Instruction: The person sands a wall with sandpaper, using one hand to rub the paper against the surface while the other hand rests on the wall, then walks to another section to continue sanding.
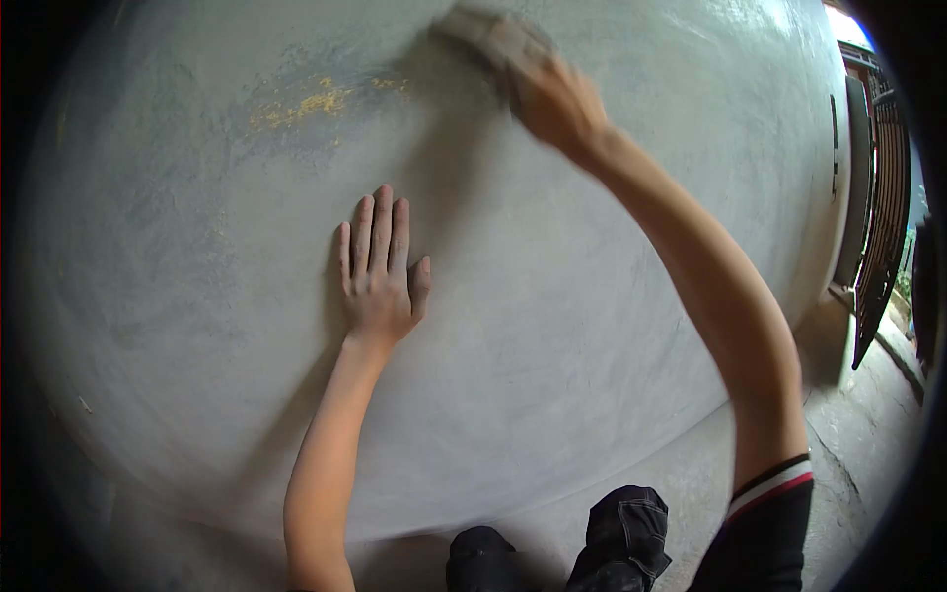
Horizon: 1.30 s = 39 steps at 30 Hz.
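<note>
Fingers (382, 229) apart, my left hand (380, 301) rests left-of-centre on the smooth grey wall (582, 326); my right hand (547, 91), top centre, blurs; its hold I cannot tell.

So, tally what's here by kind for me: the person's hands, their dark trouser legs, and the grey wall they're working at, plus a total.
Hands: 2, left hand and right hand
Dark trouser legs: 2
Grey wall: 1
Total: 5
Anything under the right hand is too blurred to count.
</note>
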### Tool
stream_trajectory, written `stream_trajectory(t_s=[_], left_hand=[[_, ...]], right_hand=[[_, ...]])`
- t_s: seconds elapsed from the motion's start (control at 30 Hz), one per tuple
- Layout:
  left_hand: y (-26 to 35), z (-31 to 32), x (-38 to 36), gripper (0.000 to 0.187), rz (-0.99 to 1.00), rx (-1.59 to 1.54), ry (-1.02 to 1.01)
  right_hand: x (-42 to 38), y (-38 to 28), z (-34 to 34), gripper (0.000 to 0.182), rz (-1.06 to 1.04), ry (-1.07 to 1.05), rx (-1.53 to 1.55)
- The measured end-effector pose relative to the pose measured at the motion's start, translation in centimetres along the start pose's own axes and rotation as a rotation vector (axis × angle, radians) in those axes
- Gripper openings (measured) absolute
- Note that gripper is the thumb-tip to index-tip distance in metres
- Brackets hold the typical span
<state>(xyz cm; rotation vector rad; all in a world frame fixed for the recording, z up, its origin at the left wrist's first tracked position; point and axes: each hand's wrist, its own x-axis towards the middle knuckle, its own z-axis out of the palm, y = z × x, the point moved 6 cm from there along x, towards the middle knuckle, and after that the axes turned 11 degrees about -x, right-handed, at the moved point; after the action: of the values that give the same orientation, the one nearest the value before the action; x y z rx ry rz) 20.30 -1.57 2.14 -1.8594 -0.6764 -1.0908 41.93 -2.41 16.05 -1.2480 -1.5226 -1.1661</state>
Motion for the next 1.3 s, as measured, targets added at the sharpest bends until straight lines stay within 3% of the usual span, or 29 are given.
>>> stream_trajectory(t_s=[0.03,0.1,0.13,0.17,0.2,0.27,0.33,0.37,0.4,0.43,0.5,0.53,0.63,0.7,0.73,0.77,0.83,0.87,0.9,0.93,0.97,1.03,1.07,1.1,1.13,1.17,1.23,1.27,1.3], left_hand=[[0.2,0.0,-0.3,0.06,0.011,-0.018,0.013],[0.4,0.1,-0.4,0.059,0.018,-0.011,0.013],[0.4,0.1,-0.5,0.059,0.008,-0.015,0.002],[0.3,0.0,-0.9,0.059,-0.001,-0.018,-0.003],[0.3,0.0,-0.9,0.058,0.0,-0.04,-0.004],[0.4,-0.2,-0.4,0.057,-0.002,-0.058,0.005],[0.3,-0.1,-0.5,0.056,0.018,-0.067,0.043],[0.4,-0.1,-0.6,0.056,0.018,-0.081,0.072],[0.4,-0.2,-0.5,0.055,0.021,-0.07,0.079],[0.4,-0.2,-0.5,0.055,0.024,-0.072,0.073],[0.4,-0.3,-0.5,0.054,0.021,-0.057,0.06],[0.5,-0.4,-0.8,0.054,0.017,-0.065,0.047],[0.7,-0.4,-0.7,0.054,0.01,-0.059,0.062],[0.5,-0.3,-0.7,0.054,0.028,-0.065,0.072],[0.5,-0.3,-0.7,0.054,0.04,-0.057,0.09],[0.7,-0.2,-0.9,0.054,0.039,-0.062,0.083],[0.6,-0.3,-0.7,0.054,0.045,-0.041,0.09],[0.6,-0.3,-0.6,0.054,0.042,-0.044,0.085],[0.6,-0.3,-0.8,0.054,0.022,-0.06,0.068],[0.6,-0.2,-0.7,0.054,0.009,-0.073,0.067],[0.8,-0.1,-0.5,0.054,0.002,-0.077,0.082],[0.7,-0.3,-0.9,0.053,0.019,-0.079,0.087],[0.7,-0.1,-1.1,0.053,0.014,-0.09,0.105],[0.6,-0.1,-1.0,0.053,0.013,-0.088,0.103],[0.7,0.0,-1.2,0.052,0.027,-0.074,0.104],[0.9,0.0,-1.3,0.052,0.041,-0.057,0.109],[0.8,-0.1,-1.0,0.051,0.026,-0.05,0.102],[0.8,-0.2,-1.0,0.051,0.009,-0.062,0.09],[0.9,-0.3,-1.1,0.05,-0.002,-0.075,0.076]], right_hand=[[2.4,1.0,-0.6,0.046,-0.054,0.479,-0.14],[3.2,-0.4,1.3,0.054,0.156,0.23,-0.101],[0.6,-2.8,0.8,0.057,0.03,0.39,-0.099],[-2.4,-4.9,1.5,0.057,-0.075,0.347,-0.017],[-5.7,-7.5,1.5,0.062,-0.296,0.472,-0.001],[-6.9,-7.1,1.6,0.062,-0.43,0.303,-0.024],[-2.7,-2.9,1.1,0.057,-0.374,0.371,-0.108],[0.5,0.8,1.6,0.054,-0.104,0.176,-0.117],[3.2,3.3,0.0,0.054,0.064,0.381,-0.02],[3.9,3.5,-0.1,0.056,0.005,0.568,-0.122],[1.1,0.6,1.2,0.058,0.191,-0.069,-0.128],[-1.7,-1.7,2.5,0.058,-0.094,0.252,-0.09],[-6.6,-5.3,2.2,0.056,-0.628,0.438,-0.053],[-1.8,-1.0,1.5,0.056,-0.324,0.126,-0.208],[1.3,1.7,-0.1,0.053,0.166,-0.357,-0.262],[3.7,4.3,-1.2,0.043,-0.028,0.547,-0.141],[3.2,2.4,0.8,0.056,0.245,0.301,-0.07],[1.2,-0.4,1.1,0.065,0.226,-0.148,-0.127],[-2.5,-3.7,2.1,0.065,-0.189,0.362,-0.134],[-5.9,-6.9,2.9,0.061,-0.29,0.2,0.004],[-7.5,-7.6,1.9,0.063,-0.406,0.382,0.076],[-5.0,-4.8,1.7,0.065,-0.497,0.328,-0.068],[-2.8,-3.1,0.1,0.059,-0.398,0.403,-0.076],[0.7,0.0,0.6,0.059,-0.001,0.024,-0.129],[3.9,3.3,0.3,0.063,0.197,0.088,-0.071],[4.3,3.1,-1.5,0.063,0.156,0.285,-0.014],[2.6,0.7,2.2,0.06,0.116,0.443,-0.067],[-0.8,-2.5,2.4,0.059,-0.101,0.52,-0.021],[-3.8,-5.1,4.2,0.061,-0.217,0.296,-0.004]])
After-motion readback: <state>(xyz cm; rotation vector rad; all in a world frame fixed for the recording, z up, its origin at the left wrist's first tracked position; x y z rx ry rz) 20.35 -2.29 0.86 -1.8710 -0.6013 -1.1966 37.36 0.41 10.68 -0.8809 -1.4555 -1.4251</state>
